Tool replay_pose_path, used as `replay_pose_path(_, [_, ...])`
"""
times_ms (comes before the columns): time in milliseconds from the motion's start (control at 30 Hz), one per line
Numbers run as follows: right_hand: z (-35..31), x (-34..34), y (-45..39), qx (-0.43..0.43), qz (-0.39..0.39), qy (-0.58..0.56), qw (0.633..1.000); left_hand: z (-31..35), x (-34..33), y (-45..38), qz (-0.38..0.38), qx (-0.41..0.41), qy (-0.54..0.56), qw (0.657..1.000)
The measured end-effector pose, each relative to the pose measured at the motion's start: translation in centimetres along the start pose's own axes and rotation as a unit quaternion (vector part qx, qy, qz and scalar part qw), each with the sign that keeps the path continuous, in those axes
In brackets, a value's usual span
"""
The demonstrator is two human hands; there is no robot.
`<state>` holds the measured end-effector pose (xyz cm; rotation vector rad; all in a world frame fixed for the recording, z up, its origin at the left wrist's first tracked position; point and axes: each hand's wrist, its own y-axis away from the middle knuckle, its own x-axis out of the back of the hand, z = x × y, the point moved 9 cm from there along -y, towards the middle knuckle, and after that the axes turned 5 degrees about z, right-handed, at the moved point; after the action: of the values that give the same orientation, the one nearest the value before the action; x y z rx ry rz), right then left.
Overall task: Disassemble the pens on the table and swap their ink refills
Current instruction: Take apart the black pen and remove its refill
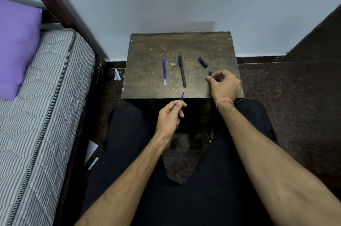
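- Refill (182, 96) pinched in my left grip (170, 115) at the desk (147, 78) edge
- Right grip (224, 83) grasping blue pen barrel (210, 72) beside loose cap (202, 62)

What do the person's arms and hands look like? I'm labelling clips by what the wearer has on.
Both forearms are bare, with no sleeves in view and no gloves. The right hand has a thin pinkish-red band around its wrist. The left hand and its wrist show no band, watch or ring. No markings are visible on either arm.
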<state>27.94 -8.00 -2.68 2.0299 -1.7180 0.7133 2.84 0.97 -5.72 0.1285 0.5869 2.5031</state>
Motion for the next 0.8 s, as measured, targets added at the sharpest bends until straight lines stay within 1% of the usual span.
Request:
replay_pose_path(167, [-0.4,-0.2,0.2,-0.004,0.015,0.015,1.000,-0.1,0.0,0.0,-0.007,0.003,0.003,1.000])
replay_pose_path(367, [-0.7,0.1,0.7,0.019,-0.017,-0.007,1.000,0.0,0.6,0.0,-0.003,-0.001,0.000,1.000])
replay_pose_path(433, [-1.2,0.7,1.4,0.046,-0.010,0.001,0.999,0.0,0.6,0.2,-0.003,-0.003,-0.001,1.000])
replay_pose_path(500, [-2.2,1.1,2.9,0.097,-0.011,0.005,0.995,0.0,0.4,0.4,-0.007,-0.006,-0.001,1.000])
replay_pose_path(567, [-3.6,0.7,5.0,0.151,-0.050,-0.004,0.987,0.1,0.3,0.6,-0.008,-0.007,-0.005,1.000])
replay_pose_path(600, [-4.0,0.1,6.2,0.165,-0.088,-0.022,0.982,0.1,0.3,0.7,-0.007,-0.008,-0.007,1.000])
replay_pose_path(633, [-4.1,-0.8,7.5,0.155,-0.135,-0.052,0.977,0.2,0.3,0.7,-0.007,-0.007,-0.010,1.000])
replay_pose_path(700, [-3.1,-2.8,10.0,0.069,-0.235,-0.128,0.961,0.4,0.3,0.8,-0.003,-0.009,-0.012,1.000])
replay_pose_path(733, [-2.5,-3.5,11.1,0.031,-0.268,-0.153,0.951,0.5,0.3,0.8,0.001,-0.010,-0.011,1.000])
replay_pose_path(800, [-1.7,-4.2,12.4,-0.003,-0.289,-0.182,0.940,0.6,0.6,0.9,0.009,-0.014,-0.009,1.000])
